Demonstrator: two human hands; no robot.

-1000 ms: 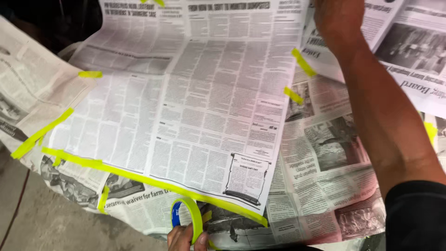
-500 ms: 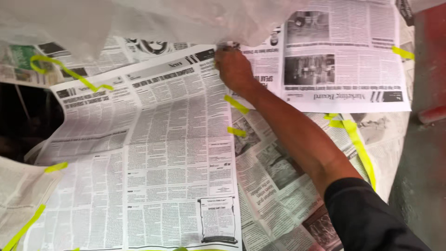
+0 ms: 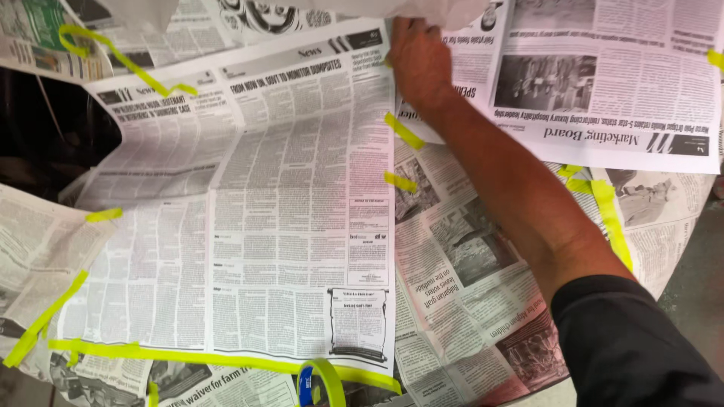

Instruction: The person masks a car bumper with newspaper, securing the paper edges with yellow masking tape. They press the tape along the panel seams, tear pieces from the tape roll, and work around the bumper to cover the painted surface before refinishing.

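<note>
My right hand [image 3: 418, 64] lies flat on the top right corner of a large newspaper sheet [image 3: 286, 188], its fingertips at the edge of a white plastic sheet [image 3: 445, 9]. The arm, in a dark sleeve [image 3: 633, 347], reaches in from the lower right. Two short strips of yellow tape [image 3: 403, 132] fix the sheet's right edge just below the hand. A roll of yellow tape [image 3: 320, 384] shows at the bottom edge. My left hand is out of view.
Overlapping newspaper sheets [image 3: 618, 83] cover a curved surface, joined by yellow tape strips; a long one [image 3: 188, 356] runs along the bottom. A dark opening [image 3: 45, 136] gapes at the left. Grey floor [image 3: 697, 256] shows at the right.
The view has swung up and back down across the papers. My right hand stays on the sheet's top corner. The left hand that held the tape roll has dropped out of view.
</note>
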